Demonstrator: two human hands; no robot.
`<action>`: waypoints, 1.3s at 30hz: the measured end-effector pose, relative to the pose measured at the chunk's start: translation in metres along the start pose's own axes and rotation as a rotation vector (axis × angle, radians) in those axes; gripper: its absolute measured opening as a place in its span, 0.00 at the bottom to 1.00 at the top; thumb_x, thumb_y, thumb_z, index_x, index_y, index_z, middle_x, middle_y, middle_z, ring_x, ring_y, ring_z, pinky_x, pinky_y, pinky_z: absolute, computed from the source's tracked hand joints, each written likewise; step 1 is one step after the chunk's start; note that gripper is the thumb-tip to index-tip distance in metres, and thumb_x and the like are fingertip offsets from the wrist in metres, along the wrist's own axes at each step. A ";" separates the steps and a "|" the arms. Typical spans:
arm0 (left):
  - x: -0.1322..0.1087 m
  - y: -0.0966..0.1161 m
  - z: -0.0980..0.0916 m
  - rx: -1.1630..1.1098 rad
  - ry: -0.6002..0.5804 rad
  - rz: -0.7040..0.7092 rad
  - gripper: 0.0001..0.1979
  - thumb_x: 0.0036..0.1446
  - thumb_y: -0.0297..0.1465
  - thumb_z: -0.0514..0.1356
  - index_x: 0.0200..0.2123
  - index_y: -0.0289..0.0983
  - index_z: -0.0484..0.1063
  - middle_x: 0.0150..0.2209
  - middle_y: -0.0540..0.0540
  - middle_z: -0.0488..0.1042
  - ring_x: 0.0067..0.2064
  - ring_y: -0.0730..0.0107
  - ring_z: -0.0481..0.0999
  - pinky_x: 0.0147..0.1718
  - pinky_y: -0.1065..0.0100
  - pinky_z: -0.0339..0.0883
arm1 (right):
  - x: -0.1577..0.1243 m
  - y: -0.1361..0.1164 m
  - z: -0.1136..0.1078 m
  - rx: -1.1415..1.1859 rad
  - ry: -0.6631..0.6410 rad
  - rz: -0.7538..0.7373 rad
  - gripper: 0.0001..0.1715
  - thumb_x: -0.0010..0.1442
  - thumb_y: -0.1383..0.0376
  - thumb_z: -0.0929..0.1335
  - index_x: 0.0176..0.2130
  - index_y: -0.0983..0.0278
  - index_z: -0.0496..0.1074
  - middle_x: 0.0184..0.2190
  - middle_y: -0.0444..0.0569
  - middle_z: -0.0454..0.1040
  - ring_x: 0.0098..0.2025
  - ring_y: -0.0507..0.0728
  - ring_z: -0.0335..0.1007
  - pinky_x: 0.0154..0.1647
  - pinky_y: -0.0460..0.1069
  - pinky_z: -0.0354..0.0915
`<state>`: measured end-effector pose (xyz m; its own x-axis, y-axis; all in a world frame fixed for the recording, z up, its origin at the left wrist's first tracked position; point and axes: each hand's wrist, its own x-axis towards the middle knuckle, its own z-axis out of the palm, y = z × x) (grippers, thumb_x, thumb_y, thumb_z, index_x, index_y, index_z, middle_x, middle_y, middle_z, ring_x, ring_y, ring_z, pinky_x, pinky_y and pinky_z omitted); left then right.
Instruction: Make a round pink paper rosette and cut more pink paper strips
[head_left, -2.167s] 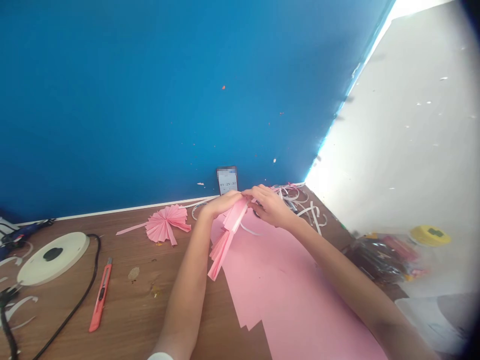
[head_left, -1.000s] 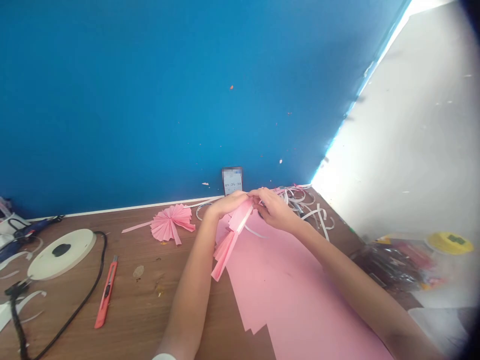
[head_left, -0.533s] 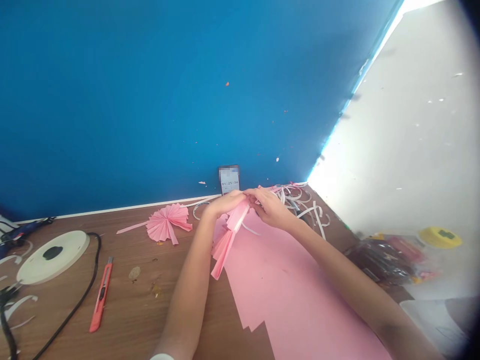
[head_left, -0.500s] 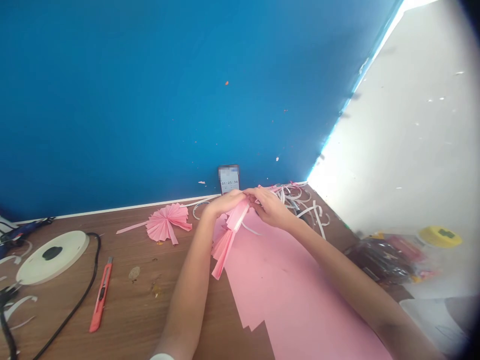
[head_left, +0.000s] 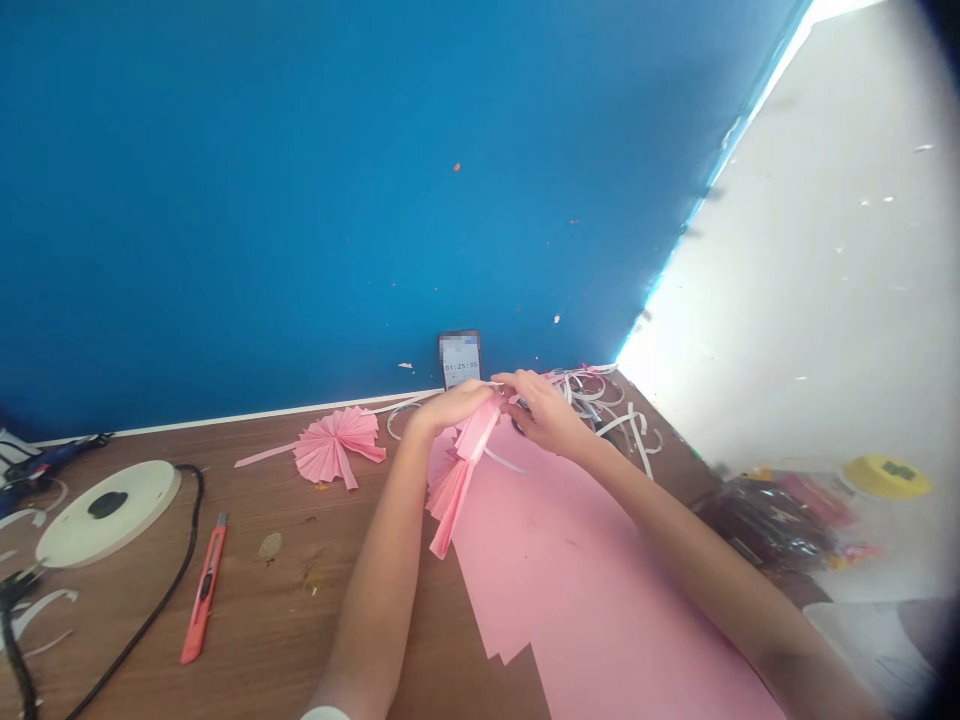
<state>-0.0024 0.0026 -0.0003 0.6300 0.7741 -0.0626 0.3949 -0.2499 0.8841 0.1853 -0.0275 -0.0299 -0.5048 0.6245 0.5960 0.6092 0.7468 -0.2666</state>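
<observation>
Both hands meet above the far end of a large pink paper sheet (head_left: 577, 560). My left hand (head_left: 456, 405) is closed on a pleated pink paper fan (head_left: 454, 490), whose folds hang down toward me. My right hand (head_left: 544, 412) is closed at the fan's upper end, its fingertips pinched close to the left ones. What exactly lies between the right fingertips is too small to make out. To the left of my hands, a second pleated pink paper fan (head_left: 336, 445) lies spread on the brown table (head_left: 300, 640), with a strip reaching left.
A red utility knife (head_left: 204, 590) and a round white disc (head_left: 75, 520) beside a black cable (head_left: 176, 560) lie at left. A phone (head_left: 460, 358) showing a timer leans on the blue wall (head_left: 337, 180). Curled white strips (head_left: 634, 430) lie back right, plastic packages (head_left: 787, 515) further right.
My right fingers have shifted slightly, opening a small gap from the left fingertips. The fan stays in my grasp. The whole view has drifted a little.
</observation>
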 end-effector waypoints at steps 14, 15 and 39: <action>0.004 -0.010 0.000 -0.029 0.018 -0.007 0.16 0.57 0.42 0.51 0.32 0.35 0.68 0.32 0.49 0.68 0.33 0.71 0.66 0.30 0.72 0.58 | -0.002 0.005 0.003 0.032 0.047 0.025 0.23 0.64 0.66 0.61 0.58 0.58 0.56 0.42 0.51 0.72 0.44 0.61 0.66 0.45 0.57 0.62; 0.004 -0.011 0.000 -0.024 0.004 0.000 0.15 0.57 0.41 0.52 0.31 0.35 0.67 0.30 0.50 0.68 0.31 0.73 0.65 0.29 0.72 0.57 | -0.002 0.005 0.002 0.032 0.044 0.026 0.23 0.65 0.66 0.61 0.58 0.58 0.56 0.42 0.51 0.72 0.44 0.61 0.66 0.45 0.57 0.62; 0.002 -0.003 0.001 -0.028 -0.098 0.105 0.17 0.57 0.43 0.53 0.30 0.34 0.70 0.30 0.48 0.71 0.31 0.71 0.66 0.31 0.71 0.57 | 0.000 -0.001 0.000 0.434 0.004 0.343 0.31 0.58 0.70 0.62 0.60 0.59 0.52 0.36 0.45 0.68 0.32 0.52 0.66 0.33 0.48 0.62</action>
<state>-0.0018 0.0047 -0.0033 0.7295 0.6838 -0.0128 0.3057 -0.3093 0.9005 0.1850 -0.0277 -0.0291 -0.3192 0.8481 0.4230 0.4297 0.5273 -0.7330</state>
